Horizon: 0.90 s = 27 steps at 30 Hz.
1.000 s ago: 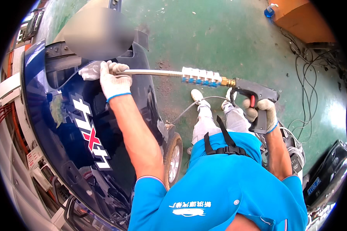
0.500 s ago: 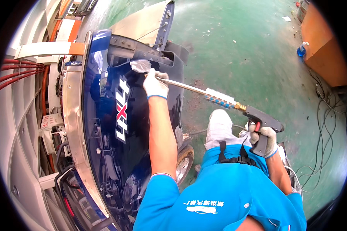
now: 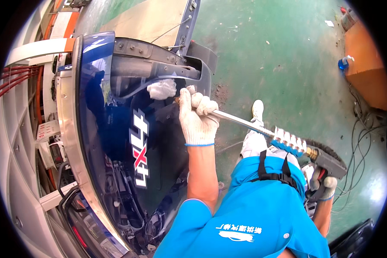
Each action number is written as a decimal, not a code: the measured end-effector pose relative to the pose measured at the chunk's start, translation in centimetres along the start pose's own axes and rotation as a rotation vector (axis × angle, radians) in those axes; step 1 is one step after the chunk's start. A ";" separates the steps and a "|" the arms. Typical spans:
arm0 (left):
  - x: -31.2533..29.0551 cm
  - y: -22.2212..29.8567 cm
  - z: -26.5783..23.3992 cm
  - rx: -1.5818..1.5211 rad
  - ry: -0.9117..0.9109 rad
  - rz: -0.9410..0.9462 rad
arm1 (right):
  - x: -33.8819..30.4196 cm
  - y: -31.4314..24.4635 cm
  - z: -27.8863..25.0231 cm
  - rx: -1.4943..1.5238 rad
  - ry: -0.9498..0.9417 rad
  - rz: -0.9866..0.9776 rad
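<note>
I hold a pressure washer gun (image 3: 329,165) with a long metal lance (image 3: 238,119). My left hand (image 3: 198,112), in a white knit glove, is wrapped round the lance near its tip, above a glossy dark blue vehicle panel (image 3: 167,129). At hip height, my right hand (image 3: 324,185), also gloved, grips the gun's black handle by the red trigger; some of its fingers are hidden. A white and blue ribbed sleeve (image 3: 288,142) surrounds part of the lance. Just left of my left hand, a crumpled white patch (image 3: 161,89) shows on the panel; its material is unclear.
A bare metal edge (image 3: 66,116) runs along the panel's left side. Beyond the panel stands a beige board (image 3: 146,19) with a metal frame. At the right are an orange box (image 3: 367,64), a blue bottle (image 3: 343,64) and loose black cables (image 3: 361,142) on the green floor.
Both hands and the gun have shifted right in the view, and my left hand is farther from the white patch. My white shoe now shows beyond the lance.
</note>
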<state>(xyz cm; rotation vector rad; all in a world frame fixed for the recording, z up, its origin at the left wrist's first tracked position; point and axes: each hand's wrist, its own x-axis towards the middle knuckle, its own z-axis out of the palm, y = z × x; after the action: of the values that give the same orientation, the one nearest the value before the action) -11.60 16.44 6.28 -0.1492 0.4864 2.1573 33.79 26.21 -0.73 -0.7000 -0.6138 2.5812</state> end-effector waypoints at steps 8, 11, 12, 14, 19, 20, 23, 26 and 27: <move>3.2 1.4 1.9 0.153 0.118 0.119 | 4.0 -1.5 1.8 0.068 0.020 0.014; 3.9 2.3 1.4 0.150 0.113 0.109 | 5.2 -1.5 2.1 0.055 0.032 0.039; 4.1 2.4 1.3 0.150 0.116 0.106 | 5.0 -1.4 2.0 0.055 0.048 0.036; 4.5 2.5 0.9 0.157 0.108 0.106 | 5.6 -1.4 2.7 0.054 0.072 0.019; 4.9 2.7 0.7 0.152 0.101 0.098 | 6.0 -1.4 2.2 0.070 0.020 0.047; 4.8 2.7 0.8 0.157 0.105 0.101 | 6.1 -1.4 2.4 0.058 0.031 0.047; 4.7 2.8 1.1 0.172 0.109 0.112 | 5.8 -1.6 1.7 0.050 0.029 0.098; 4.7 2.9 1.1 0.177 0.097 0.113 | 5.5 -1.3 1.4 0.073 0.037 0.074; 4.7 2.9 1.0 0.177 0.091 0.112 | 5.4 -1.3 1.4 0.069 0.046 0.068</move>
<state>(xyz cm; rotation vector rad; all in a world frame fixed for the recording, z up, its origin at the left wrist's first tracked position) -16.64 18.90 6.73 -0.1238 0.7512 2.2109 29.07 29.44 -0.99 -0.7679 -0.4928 2.6265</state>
